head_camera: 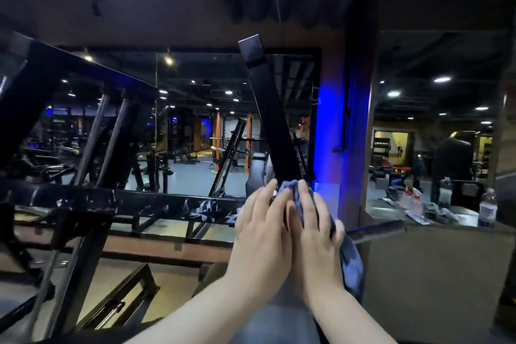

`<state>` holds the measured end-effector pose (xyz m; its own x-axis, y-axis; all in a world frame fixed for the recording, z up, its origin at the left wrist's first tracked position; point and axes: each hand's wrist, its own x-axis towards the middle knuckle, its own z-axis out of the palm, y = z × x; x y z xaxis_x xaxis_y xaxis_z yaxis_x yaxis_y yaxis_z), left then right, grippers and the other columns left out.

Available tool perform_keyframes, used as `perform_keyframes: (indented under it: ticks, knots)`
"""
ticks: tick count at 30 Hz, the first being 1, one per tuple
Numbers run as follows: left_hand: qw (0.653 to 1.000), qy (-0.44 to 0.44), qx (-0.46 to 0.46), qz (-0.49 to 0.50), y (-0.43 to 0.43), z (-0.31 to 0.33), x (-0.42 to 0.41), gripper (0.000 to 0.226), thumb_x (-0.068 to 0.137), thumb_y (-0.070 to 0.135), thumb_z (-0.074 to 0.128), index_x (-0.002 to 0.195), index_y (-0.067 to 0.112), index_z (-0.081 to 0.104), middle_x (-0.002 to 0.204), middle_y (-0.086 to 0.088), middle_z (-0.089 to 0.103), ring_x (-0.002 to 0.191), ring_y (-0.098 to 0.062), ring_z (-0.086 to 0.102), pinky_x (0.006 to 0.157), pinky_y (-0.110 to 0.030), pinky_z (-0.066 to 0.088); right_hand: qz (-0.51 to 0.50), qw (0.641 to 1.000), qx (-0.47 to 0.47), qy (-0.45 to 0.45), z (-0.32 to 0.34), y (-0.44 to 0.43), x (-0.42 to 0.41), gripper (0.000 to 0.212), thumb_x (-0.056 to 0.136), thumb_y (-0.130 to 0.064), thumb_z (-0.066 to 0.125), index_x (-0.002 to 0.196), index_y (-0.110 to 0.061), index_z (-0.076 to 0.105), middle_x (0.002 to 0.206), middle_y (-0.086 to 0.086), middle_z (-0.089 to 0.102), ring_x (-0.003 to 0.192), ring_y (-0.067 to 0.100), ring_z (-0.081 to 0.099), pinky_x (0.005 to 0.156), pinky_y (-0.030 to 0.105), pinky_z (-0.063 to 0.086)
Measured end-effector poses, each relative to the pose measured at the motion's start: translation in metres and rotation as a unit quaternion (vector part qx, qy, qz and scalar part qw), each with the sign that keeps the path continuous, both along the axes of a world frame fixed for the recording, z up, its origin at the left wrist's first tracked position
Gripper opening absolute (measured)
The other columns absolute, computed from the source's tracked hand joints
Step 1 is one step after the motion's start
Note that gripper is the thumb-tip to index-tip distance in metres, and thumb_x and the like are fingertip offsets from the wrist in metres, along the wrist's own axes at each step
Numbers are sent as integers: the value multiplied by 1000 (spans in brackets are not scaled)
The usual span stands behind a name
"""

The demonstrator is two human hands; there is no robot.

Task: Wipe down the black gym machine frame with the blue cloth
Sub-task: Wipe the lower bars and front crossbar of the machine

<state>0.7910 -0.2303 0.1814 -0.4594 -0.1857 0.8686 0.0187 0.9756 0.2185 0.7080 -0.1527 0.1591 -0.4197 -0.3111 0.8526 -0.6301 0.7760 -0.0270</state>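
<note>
At the foot of the slanted black upright of the gym machine frame, the blue cloth is pressed around the post by both hands. The right hand is closed on the cloth, fingers wrapped over it, with a loose tail of fabric hanging below the wrist. The left hand is laid flat beside it, fingers extended and touching the cloth's edge; nothing is gripped by it alone.

The wiping step appears to be in hand, at the low end of this upright. Most of the post above looks unwiped, so an upward stroke along it would seem to be called for next, the cloth kept wrapped so that the edges are covered.

Open room is found above and to the right of the post. To the left, the horizontal crossbar meets the upright just beside the left hand, and a handle bar projects near the right hand; both could be snagged by the hanging tail.
</note>
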Motion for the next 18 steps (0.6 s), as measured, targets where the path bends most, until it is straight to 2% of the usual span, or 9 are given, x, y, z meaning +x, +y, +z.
perform_keyframes:
  ticks: [3,5,7,9,11,13,15,16,18]
  knots:
    - [999,31,33,-25,6,-5,1,51,92,25,33,142,29,47,150,4,43,139,-18,36,116,-35,25,37,999,19,23,18,-2,-12,58,90,-35,57,146,-24,50,166,3,28,141,29,40,93,56,44]
    - [995,52,63,-55,7,1,-4,55,91,27,32,143,26,48,151,6,41,140,-14,34,117,-35,27,63,998,15,15,48,-10,-20,69,81,-27,77,145,-24,51,165,4,30,139,28,38,91,56,47]
    - [985,86,116,-90,4,17,-11,60,89,29,29,145,22,50,151,12,40,142,-4,29,119,-30,25,106,994,4,20,83,-20,-22,65,85,-29,71,146,-27,49,166,0,22,142,24,30,95,58,45]
    - [974,119,149,-123,-2,40,-17,59,88,23,30,142,20,53,145,22,42,139,3,31,118,-23,26,141,990,15,-14,113,-29,-26,61,98,-36,47,156,-35,29,168,-10,-7,149,17,8,111,54,28]
    - [964,131,170,-156,-7,65,-21,54,90,12,35,137,29,55,136,32,46,133,5,39,113,-19,30,172,983,7,-57,125,-30,-29,61,104,-42,35,160,-41,10,165,-18,-25,151,10,-9,118,48,15]
    - [949,125,216,-191,-7,87,-21,50,98,6,39,127,44,52,126,37,52,127,8,45,109,-16,34,229,972,-21,-54,123,-24,-25,64,103,-43,29,161,-41,2,163,-25,-25,151,0,-13,120,45,10]
    - [936,115,255,-213,-8,98,-24,40,103,16,39,123,49,52,123,32,53,125,11,43,109,-18,33,324,942,-56,-65,116,-14,-17,73,100,-36,38,158,-49,-5,163,-29,-20,152,-4,-12,122,39,2]
    - [939,103,251,-211,-6,100,-25,37,103,24,38,127,47,54,126,28,51,127,9,41,110,-19,31,363,927,-68,-64,110,-11,-16,82,100,-31,47,156,-52,-8,164,-28,-18,153,-3,-9,123,35,1]
    - [952,70,227,-192,-3,97,-31,41,103,31,37,141,36,52,137,21,41,137,4,30,116,-20,24,372,924,-84,-24,97,-5,-19,96,97,-24,64,157,-52,-5,168,-22,-13,154,0,4,122,32,11]
